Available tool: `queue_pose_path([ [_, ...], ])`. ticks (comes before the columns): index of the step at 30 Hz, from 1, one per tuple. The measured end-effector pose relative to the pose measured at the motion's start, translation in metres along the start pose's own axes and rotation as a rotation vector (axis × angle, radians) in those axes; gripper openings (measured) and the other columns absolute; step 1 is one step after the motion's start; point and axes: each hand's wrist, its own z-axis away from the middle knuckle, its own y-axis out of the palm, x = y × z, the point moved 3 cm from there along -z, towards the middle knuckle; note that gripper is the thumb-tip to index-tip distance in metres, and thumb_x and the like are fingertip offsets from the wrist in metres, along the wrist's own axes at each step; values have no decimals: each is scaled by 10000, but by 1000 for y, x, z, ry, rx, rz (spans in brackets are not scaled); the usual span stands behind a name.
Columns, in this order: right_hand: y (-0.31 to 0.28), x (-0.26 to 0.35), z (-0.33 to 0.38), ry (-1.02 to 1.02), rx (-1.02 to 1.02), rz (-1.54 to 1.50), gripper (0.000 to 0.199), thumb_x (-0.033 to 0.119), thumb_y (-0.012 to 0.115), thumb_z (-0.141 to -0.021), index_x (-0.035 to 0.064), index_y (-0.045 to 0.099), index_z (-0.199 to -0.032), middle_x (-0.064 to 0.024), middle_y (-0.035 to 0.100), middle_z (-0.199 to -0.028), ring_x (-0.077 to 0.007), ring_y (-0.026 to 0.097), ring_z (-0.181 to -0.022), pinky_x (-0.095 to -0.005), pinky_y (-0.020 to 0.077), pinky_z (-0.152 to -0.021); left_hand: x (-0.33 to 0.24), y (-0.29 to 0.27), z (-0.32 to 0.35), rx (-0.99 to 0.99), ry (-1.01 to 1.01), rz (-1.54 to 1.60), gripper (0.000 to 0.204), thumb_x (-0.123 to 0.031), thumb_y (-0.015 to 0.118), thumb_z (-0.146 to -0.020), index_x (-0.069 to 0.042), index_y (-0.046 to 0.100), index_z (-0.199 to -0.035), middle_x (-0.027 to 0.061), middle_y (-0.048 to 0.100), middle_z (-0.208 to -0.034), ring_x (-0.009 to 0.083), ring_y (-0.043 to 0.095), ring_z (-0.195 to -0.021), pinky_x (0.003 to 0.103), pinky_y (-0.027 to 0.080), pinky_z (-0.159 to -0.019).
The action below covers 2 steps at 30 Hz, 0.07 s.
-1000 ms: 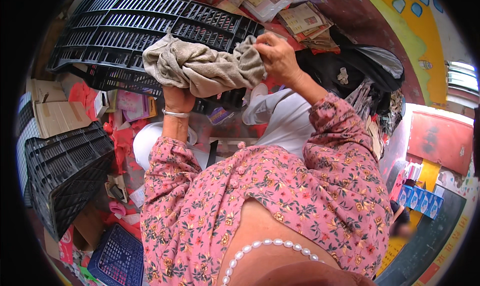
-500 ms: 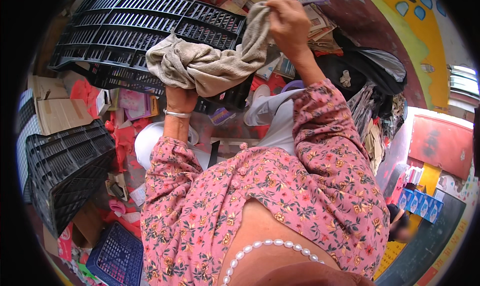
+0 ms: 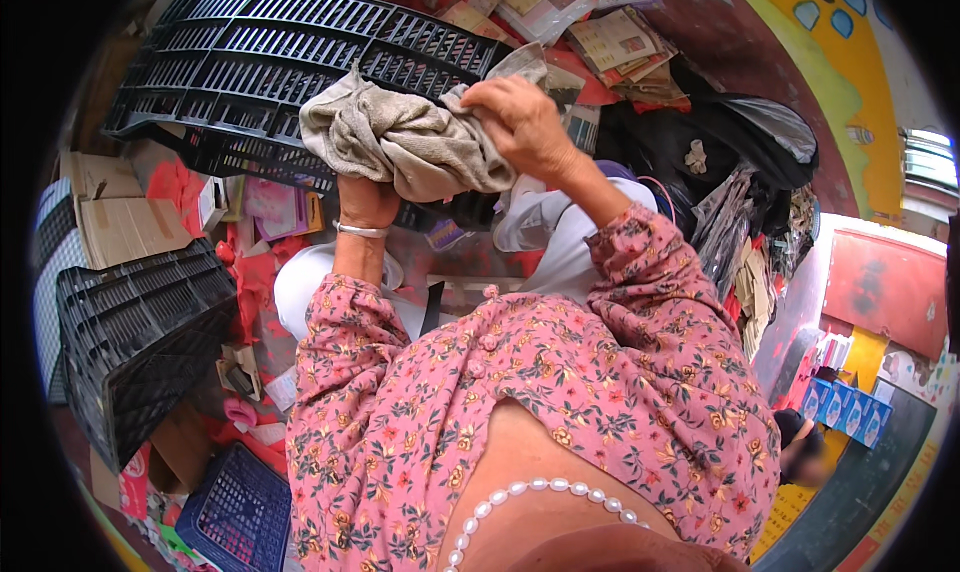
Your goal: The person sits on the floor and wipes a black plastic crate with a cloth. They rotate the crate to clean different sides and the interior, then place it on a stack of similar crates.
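A crumpled grey-beige cloth (image 3: 400, 137) hangs between my two hands, twisted and bunched in folds. My left hand (image 3: 367, 202) is under its left part, the fingers hidden by the fabric. My right hand (image 3: 525, 127) grips the right part, fingers bent over it, while a loose end sticks up past them. Just behind the cloth stands a big black slatted plastic crate (image 3: 270, 57), tipped so that its long slotted side faces up. Whether the cloth touches the crate I cannot tell.
Another black crate (image 3: 140, 322) stands at the left beside cardboard boxes (image 3: 135, 222). A blue basket (image 3: 235, 507) sits at the lower left. Books and papers (image 3: 615, 47) are piled at the far right, next to black bags (image 3: 690, 137). Red scraps litter the floor.
My right hand has come down and toward me, left of where it was, from the cloth's raised end to nearer its middle. The stretched cloth is now bunched. My left hand barely moved.
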Motion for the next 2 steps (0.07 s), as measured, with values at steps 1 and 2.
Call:
queue_pose_path([
  [1,-4,-8,-6,31,45,36,168,22,544,-728,68,603,-878,-113,611,-899,-276,555,-899,-332,434,-792,-1,-1,-1,6,-3,11,481,-423,361,-904,-113,366,-1271,76,438,-1253,238,430,-1138,384,299,-1009],
  [2,-7,-21,-13,126,3,28,172,48,574,-731,64,601,-900,-126,608,-943,-269,547,-957,-328,415,-830,-2,-2,-2,11,-6,19,483,-423,360,-905,-114,359,-1275,78,433,-1260,239,430,-1139,385,298,-1010],
])
